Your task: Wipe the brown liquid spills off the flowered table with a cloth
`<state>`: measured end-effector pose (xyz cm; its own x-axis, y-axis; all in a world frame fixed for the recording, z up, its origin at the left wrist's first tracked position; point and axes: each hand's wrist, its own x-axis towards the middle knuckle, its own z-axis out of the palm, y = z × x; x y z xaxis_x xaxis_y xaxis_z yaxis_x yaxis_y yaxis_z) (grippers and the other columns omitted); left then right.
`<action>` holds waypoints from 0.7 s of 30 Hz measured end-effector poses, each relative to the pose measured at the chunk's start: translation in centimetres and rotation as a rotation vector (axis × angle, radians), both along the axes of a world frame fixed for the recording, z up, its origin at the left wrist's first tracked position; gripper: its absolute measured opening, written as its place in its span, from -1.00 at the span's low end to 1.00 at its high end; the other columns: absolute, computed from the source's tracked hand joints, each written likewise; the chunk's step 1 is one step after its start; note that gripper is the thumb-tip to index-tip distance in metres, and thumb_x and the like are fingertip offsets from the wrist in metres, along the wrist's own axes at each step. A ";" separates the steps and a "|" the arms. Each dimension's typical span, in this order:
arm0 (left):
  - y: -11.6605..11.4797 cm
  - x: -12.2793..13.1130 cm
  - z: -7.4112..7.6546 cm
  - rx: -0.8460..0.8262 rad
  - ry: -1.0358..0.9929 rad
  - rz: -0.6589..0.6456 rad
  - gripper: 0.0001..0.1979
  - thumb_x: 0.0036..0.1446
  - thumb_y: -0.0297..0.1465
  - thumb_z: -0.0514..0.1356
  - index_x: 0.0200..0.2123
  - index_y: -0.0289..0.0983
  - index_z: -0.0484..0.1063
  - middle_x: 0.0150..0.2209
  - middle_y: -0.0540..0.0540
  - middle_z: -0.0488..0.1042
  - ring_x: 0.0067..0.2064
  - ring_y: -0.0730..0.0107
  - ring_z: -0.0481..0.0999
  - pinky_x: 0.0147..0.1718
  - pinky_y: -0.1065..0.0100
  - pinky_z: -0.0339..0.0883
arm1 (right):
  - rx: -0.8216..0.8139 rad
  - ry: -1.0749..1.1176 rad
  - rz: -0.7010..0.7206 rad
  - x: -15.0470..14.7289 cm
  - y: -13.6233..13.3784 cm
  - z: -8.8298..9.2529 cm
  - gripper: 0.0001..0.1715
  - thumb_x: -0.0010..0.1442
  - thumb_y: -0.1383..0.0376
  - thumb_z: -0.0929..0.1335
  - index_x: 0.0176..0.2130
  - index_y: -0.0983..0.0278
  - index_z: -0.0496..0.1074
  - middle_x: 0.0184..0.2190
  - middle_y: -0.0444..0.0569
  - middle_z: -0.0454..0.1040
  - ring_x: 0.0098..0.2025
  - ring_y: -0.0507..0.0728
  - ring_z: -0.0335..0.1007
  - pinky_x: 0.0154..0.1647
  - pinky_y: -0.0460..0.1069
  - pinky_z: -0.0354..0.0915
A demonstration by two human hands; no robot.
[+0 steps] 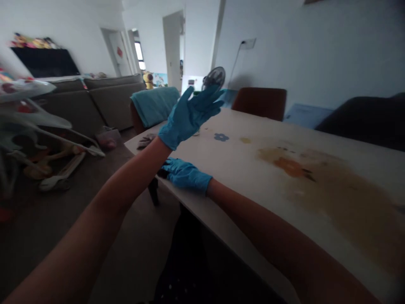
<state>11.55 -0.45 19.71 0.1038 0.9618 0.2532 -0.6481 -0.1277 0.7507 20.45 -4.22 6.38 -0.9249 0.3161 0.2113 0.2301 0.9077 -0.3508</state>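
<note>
My left hand (190,114), in a blue disposable glove, is raised above the table with its fingers stretched out and nothing in them. Lower down, my right hand (186,173), gloved the same way, rests at the near left edge of the table (234,202). Its fingers bend over a small dark thing (163,172), mostly covered and too dim to name. A crumpled greyish cloth (146,141) lies on the table's left corner, beyond my left wrist. The tabletop carries a blue flower print (221,137) and a large brown and orange picture.
A chair with a teal cloth (155,103) over its back stands at the far left side. Behind the table are a brown chair (260,102) and a round fan (215,78). A grey sofa (110,95) and a white high chair (41,114) are to the left.
</note>
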 end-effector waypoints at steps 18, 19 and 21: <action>2.1 11.5 -10.2 -0.266 -0.034 -0.080 -0.38 0.70 -0.13 -0.03 0.49 -0.26 0.60 0.30 -0.27 0.75 0.46 -0.04 0.66 0.53 -0.02 0.47 | 0.050 0.086 -0.471 40.6 -17.9 -4.9 -0.32 0.61 0.27 0.36 0.57 -0.10 0.54 0.55 -0.02 0.53 0.60 0.30 0.45 0.64 0.32 0.42; 2.2 11.9 -10.5 -0.267 -0.022 -0.089 -0.38 0.70 -0.13 -0.03 0.48 -0.27 0.61 0.30 -0.28 0.75 0.45 -0.06 0.67 0.52 -0.02 0.47 | 0.048 0.096 -0.493 41.8 -18.4 -5.0 -0.34 0.62 0.25 0.37 0.56 -0.12 0.55 0.55 -0.03 0.54 0.59 0.30 0.47 0.63 0.33 0.43; 2.3 12.2 -11.0 -0.274 0.000 -0.095 -0.39 0.70 -0.13 -0.02 0.47 -0.27 0.63 0.29 -0.28 0.75 0.43 -0.07 0.69 0.51 -0.02 0.49 | 0.064 0.125 -0.549 43.1 -18.7 -5.1 -0.38 0.62 0.22 0.38 0.53 -0.16 0.58 0.52 -0.04 0.57 0.57 0.32 0.49 0.62 0.35 0.45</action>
